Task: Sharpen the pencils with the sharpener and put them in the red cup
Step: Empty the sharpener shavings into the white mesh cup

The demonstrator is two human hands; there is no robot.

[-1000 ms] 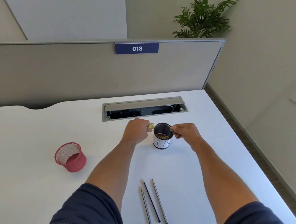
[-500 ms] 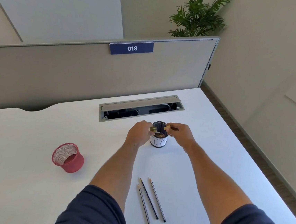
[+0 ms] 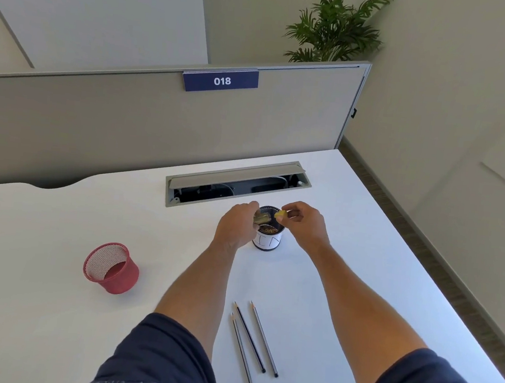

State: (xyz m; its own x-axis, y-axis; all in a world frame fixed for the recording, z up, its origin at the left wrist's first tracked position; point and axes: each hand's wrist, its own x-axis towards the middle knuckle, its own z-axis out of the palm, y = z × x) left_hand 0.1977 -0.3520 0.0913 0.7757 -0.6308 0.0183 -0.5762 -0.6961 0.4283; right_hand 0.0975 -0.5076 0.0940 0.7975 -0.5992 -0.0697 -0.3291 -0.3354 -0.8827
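White desk (image 3: 349,231): left hand (image 3: 237,225) grips sharpener (image 3: 261,218), pencils (image 3: 250,345) lying nearer.

Open desk (image 3: 48,310) between red cup (image 3: 111,267) and pencils (image 3: 253,345).

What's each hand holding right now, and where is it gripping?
Left hand pinches the metal sharpener by one end; right hand pinches a small yellowish piece, unidentifiable.
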